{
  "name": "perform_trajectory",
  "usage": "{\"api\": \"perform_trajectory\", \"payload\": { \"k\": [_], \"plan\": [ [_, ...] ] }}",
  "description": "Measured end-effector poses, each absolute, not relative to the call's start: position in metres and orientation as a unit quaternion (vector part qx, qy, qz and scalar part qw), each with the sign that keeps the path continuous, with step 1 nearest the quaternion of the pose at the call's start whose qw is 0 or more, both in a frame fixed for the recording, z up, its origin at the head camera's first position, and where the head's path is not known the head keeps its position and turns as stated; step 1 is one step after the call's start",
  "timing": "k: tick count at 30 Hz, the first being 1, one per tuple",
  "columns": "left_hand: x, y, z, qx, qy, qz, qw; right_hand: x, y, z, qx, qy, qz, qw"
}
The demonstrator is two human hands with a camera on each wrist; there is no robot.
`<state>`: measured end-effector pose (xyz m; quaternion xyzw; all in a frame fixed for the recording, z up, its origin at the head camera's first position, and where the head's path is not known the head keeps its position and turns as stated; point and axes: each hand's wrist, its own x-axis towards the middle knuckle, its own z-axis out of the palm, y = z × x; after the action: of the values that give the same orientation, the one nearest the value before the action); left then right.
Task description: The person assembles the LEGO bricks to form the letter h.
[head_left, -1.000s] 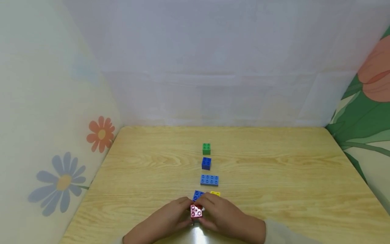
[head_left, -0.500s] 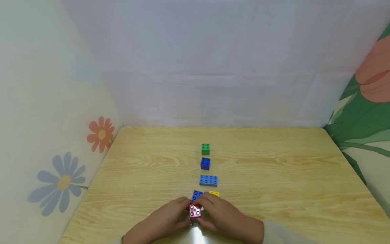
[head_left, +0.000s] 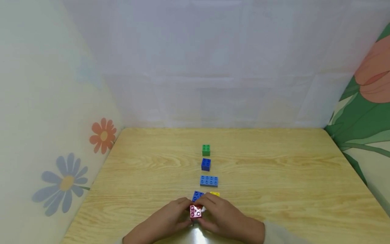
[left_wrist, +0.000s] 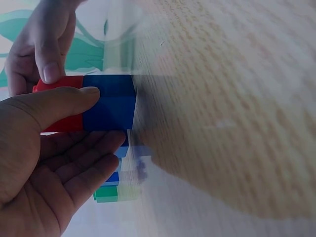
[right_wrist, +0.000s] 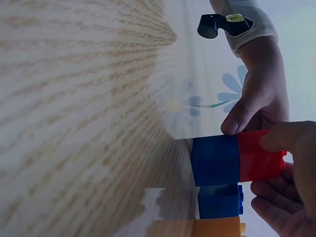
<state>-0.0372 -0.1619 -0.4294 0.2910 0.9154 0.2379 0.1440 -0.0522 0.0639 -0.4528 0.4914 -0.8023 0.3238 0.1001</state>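
Note:
A red toy building brick (head_left: pixel 196 212) sits on top of a dark blue building brick (left_wrist: pixel 116 109), their faces lined up. The blue brick stands on the table, mostly hidden under the red one in the head view. My left hand (head_left: pixel 170 216) holds the stack from the left, its thumb lying across both bricks in the left wrist view. From the other side my right hand (head_left: pixel 224 214) grips the red brick, with the thumb pressed on its face in the right wrist view.
Beyond the hands lie a blue brick (head_left: pixel 197 195) and a yellow brick (head_left: pixel 215 194), both partly covered. Farther back, roughly in line, stand a long light blue brick (head_left: pixel 209 181), a small blue brick (head_left: pixel 206 164) and a green brick (head_left: pixel 206 149). Walls enclose the wooden table (head_left: pixel 268 169).

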Motion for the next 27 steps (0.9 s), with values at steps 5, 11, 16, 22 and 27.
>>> {"api": "perform_trajectory", "payload": {
  "k": [5,11,16,22,27],
  "plan": [
    [-0.0382,-0.1627,-0.4299,0.286,0.915,0.242,0.153,-0.0534,0.0646,-0.4523,0.5,-0.792,0.336,0.103],
    [-0.0383,-0.1633,-0.4305,0.281,0.915,0.241,0.162,-0.0518,0.0638,-0.4501,0.502,-0.783,0.351,0.111],
    [-0.0382,-0.1636,-0.4289,0.281,0.916,0.238,0.16,-0.0508,0.0649,-0.4498,0.491,-0.791,0.351,0.104],
    [-0.038,-0.1657,-0.429,0.278,0.916,0.244,0.153,-0.0501,0.0691,-0.4502,0.474,-0.802,0.351,0.094],
    [-0.0371,-0.1679,-0.4313,0.287,0.917,0.247,0.129,-0.0508,0.0729,-0.4494,0.467,-0.809,0.343,0.1]
  ]
}}
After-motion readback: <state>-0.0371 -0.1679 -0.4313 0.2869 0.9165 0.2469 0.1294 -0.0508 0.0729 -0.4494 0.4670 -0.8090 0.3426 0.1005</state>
